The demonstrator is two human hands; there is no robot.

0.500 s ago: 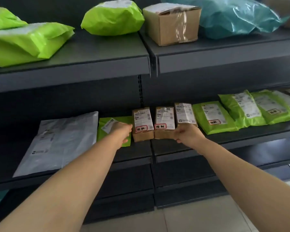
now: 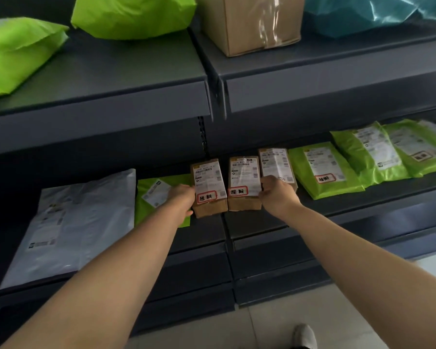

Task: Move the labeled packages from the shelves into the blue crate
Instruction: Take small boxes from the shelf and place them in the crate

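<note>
Two small brown boxes with white labels and red-bordered stickers stand side by side at the front of the lower shelf (image 2: 211, 230). My left hand (image 2: 180, 201) grips the left side of the left box (image 2: 208, 187). My right hand (image 2: 277, 193) grips the right side of the right box (image 2: 243, 185). A third brown box (image 2: 274, 161) stands just behind my right hand. Green labeled mailers (image 2: 322, 170) lie to the right on the same shelf. The blue crate is out of view.
A grey mailer (image 2: 71, 227) and a flat green mailer (image 2: 156, 195) lie left of the boxes. The upper shelf (image 2: 141, 71) carries green bags (image 2: 133, 13), a taped cardboard box (image 2: 252, 23) and a teal bag (image 2: 367, 13). A shoe (image 2: 305, 336) shows on the tiled floor.
My left hand has closed in from the green mailer onto the left box's side. My right hand has taken hold of the right box's side. The view has come closer to the shelf.
</note>
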